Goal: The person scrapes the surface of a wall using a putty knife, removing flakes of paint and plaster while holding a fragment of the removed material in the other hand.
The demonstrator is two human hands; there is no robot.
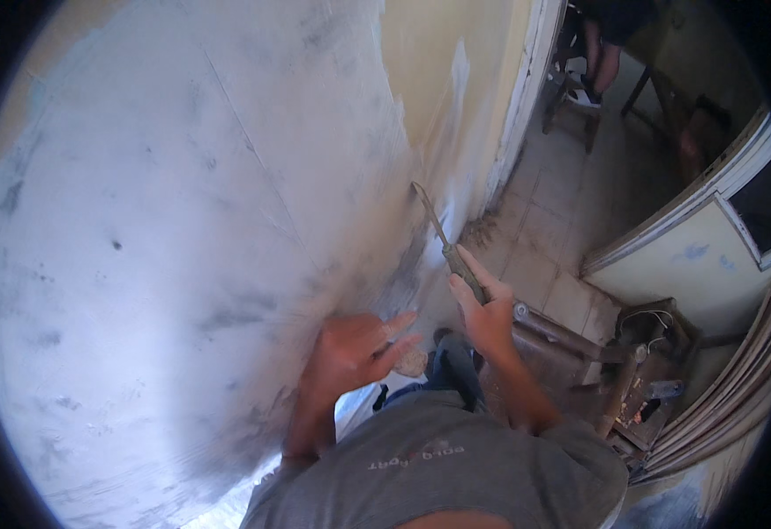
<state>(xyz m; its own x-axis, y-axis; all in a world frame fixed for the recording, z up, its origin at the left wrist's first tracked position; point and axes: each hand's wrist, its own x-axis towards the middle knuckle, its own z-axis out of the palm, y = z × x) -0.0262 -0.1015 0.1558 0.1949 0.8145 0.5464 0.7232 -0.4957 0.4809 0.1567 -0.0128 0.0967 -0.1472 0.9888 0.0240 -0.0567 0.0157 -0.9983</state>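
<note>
My right hand (pixel 488 311) grips the worn greenish handle of a scraper (pixel 465 271), probably a putty knife seen nearly edge-on. Its thin, slightly bent blade points up and left, with the tip at or very near the patchy plastered wall (pixel 227 218). Close to the lower wall is my left hand (pixel 359 347), two of its fingers stretched to the right. Just below those fingers shows a pale, rough lump (pixel 412 364); whether the hand holds it is unclear. White filler with grey smudges covers much of the wall, and a thin crack line (pixel 246 139) runs down it.
Beyond a white door frame (pixel 524 86), a person's legs (pixel 600 63) rest near a small wooden stool (pixel 572 109) on a tiled floor (pixel 538 238). A brown wooden chair (pixel 557 337) is at my right. Behind it lie cluttered boxes (pixel 650 397) and bundled long strips (pixel 716 390).
</note>
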